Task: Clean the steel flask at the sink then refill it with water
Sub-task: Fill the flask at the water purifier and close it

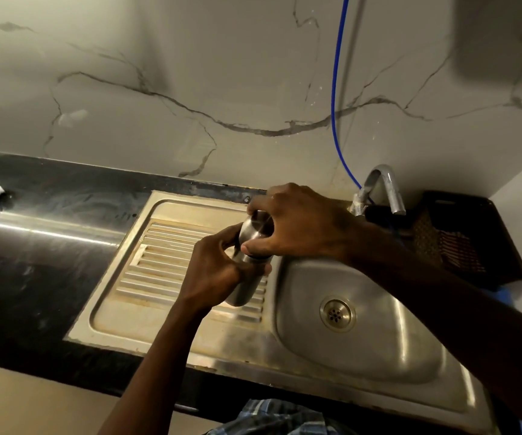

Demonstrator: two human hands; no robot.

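Head view, frame centre: left hand (214, 271) gripping flask (247, 265) body, right hand (297, 224) clutching cap; bracing body firmly, twisting cap squarely, keeping over sink (410, 350).

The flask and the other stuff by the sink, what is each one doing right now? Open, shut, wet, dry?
steel flask: tilted, held over the drainboard.
left hand: grips the flask's body.
right hand: curled round the flask's top; cap on or off, cannot tell.
tap: no water running.
sink: holds no water, drain uncovered.
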